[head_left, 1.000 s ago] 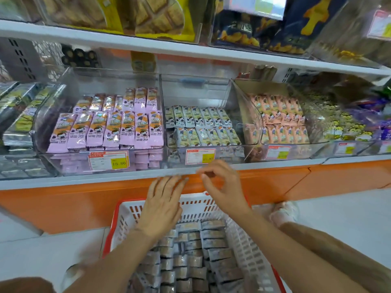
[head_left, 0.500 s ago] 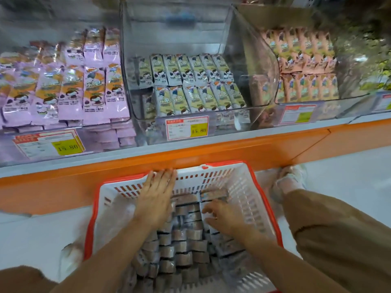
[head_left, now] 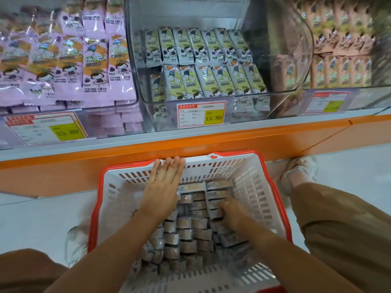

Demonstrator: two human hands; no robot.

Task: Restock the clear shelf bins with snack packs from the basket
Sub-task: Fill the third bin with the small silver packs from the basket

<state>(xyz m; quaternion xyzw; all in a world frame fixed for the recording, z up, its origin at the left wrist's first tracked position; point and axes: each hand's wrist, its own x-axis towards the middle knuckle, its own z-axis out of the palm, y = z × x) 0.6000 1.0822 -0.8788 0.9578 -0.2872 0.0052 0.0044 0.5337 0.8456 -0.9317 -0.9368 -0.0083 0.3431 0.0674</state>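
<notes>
A white basket with a red rim (head_left: 273,187) stands on the floor below the shelf, filled with rows of grey snack packs (head_left: 186,233). My left hand (head_left: 163,187) lies flat with straight fingers against the basket's far wall, above the packs. My right hand (head_left: 232,214) is down among the packs at the right, its fingers curled round several of them. Above, the middle clear bin (head_left: 249,106) holds two rows of green-and-white packs (head_left: 211,66).
A clear bin of purple packs (head_left: 69,66) stands at the left and a bin of orange packs (head_left: 342,56) at the right. An orange shelf front (head_left: 232,138) runs just behind the basket. My knees and shoes flank the basket on the pale floor.
The view dropped from the shelf to the basket. Both hands came down from the shelf edge into the basket; the right hand has sunk deeper and closed on packs.
</notes>
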